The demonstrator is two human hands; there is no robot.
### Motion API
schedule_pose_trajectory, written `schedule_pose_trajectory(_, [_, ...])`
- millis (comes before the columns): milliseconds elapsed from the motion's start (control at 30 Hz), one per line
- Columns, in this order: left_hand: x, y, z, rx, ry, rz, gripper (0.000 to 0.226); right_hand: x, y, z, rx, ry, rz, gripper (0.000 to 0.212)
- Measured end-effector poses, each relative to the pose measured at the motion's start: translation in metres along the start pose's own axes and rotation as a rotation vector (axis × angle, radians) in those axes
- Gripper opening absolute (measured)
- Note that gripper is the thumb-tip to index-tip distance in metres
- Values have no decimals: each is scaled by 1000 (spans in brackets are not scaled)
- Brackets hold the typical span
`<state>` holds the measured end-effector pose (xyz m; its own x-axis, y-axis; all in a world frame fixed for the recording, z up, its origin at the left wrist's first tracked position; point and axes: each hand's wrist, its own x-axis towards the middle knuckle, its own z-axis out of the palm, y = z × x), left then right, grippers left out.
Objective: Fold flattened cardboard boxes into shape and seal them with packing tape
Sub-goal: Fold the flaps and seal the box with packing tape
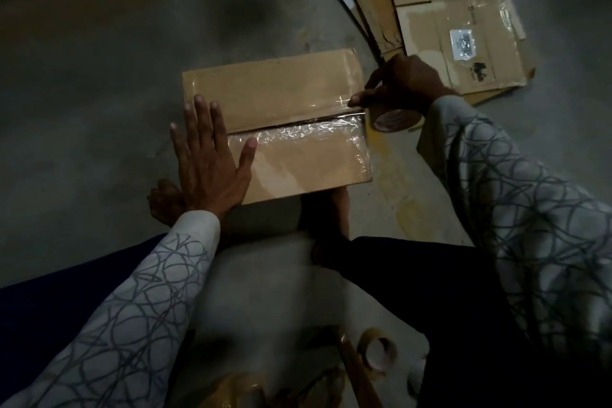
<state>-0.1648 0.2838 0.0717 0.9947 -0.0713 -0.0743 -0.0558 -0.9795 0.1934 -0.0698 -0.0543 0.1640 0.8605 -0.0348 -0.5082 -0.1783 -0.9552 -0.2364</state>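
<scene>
So, left hand (212, 159): flat, fingers spread, pressing down on the left end of the box (281, 89).
right hand (405, 84): wrapped round the tape roll (394, 121) just off the box's right edge, one fingertip on the seam end.
box: sits between both hands on the floor (99, 83), flaps closed.
tape strip (298, 134): shiny, along the centre seam.
flattened boxes (463, 26): piled beyond the right hand.
spare roll (377, 354): down near the legs.

Long, loose sleeves of pale grey-white cloth cover both arms, the left sleeve (132, 308) and the right sleeve (530, 209) alike printed with tangled dark looping lines. The left hand (212, 159) and right hand (407, 86) are bare, as are the feet (164, 202). Dark trousers (414, 291) cover the legs.
</scene>
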Motion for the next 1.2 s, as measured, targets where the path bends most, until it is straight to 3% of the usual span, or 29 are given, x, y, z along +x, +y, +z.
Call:
schedule_pose_trajectory(233, [10, 5, -10, 0, -45, -40, 90, 5, -5, 41, 222, 191, 58, 35])
schedule_pose_trajectory(367, [18, 109, -9, -35, -283, 375, 136, 13, 1, 58, 344, 233, 119, 68])
schedule_pose_trajectory(467, [18, 180, 3, 84, -353, 417, 150, 16, 6, 65, 533, 264, 116, 67])
schedule_pose_trajectory(567, [16, 189, 7, 233, -334, 379, 141, 17, 10, 63, 492, 206, 134, 68])
schedule_pose_trajectory(667, [13, 155, 2, 202, -300, 511, 125, 14, 10, 59, 551, 70, 115, 70])
schedule_pose_trajectory(767, [12, 100, -2, 251, -292, 661, 129, -3, -2, 70, 682, -129, 44, 40])
schedule_pose_trajectory(833, [8, 76, -1, 324, -292, 724, 130, -13, -8, 87, 682, -168, 7, 33])
schedule_pose_trajectory(933, [-3, 75, 3, 340, -274, 742, 119, -21, -8, 105, 752, -154, 14, 36])
schedule_pose_trajectory(1033, [-19, 95, 7, 263, -296, 652, 111, -20, 4, 109, 802, -128, 31, 31])
schedule_pose_trajectory(1200, [-58, 145, 19, -106, -257, 530, 89, -10, 45, 118, 949, 127, 228, 43])
